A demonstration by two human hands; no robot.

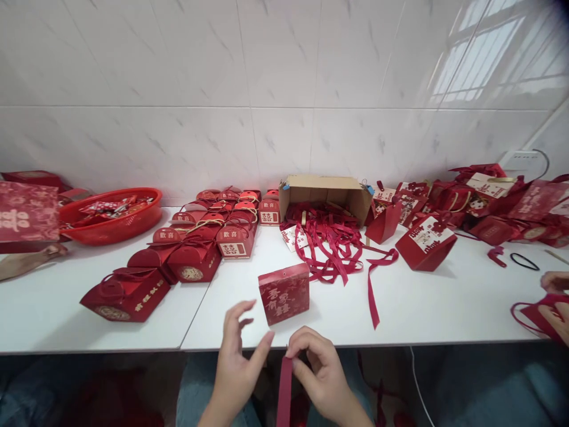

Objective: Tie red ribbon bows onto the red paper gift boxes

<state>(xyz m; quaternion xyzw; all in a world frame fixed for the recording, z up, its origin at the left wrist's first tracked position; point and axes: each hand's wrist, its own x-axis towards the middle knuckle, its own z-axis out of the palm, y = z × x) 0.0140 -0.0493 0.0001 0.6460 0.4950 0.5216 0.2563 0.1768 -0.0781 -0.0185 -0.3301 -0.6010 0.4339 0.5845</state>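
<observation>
Between thumb and fingers, my right hand [317, 367] pinches the upper end of a dark red ribbon [284, 391], which hangs down below the table edge. My left hand [240, 350] is beside it, fingers curved and apart, holding nothing. Just beyond both hands, a red gift box [284, 295] with pale lettering stands on the white table [231, 326]. Behind that box, a heap of red ribbons [331, 243] spills from a cardboard box [326, 187] lying on its side. One loose ribbon [373, 290] trails toward the front edge on the right.
Finished-looking red boxes [193, 258] stand in rows at left, near a red plastic basin [120, 216] of wrapped items. Another tilted red box [425, 243] and a pile of boxes [471, 201] lie at right. Other people's hands [555, 302] show at both sides.
</observation>
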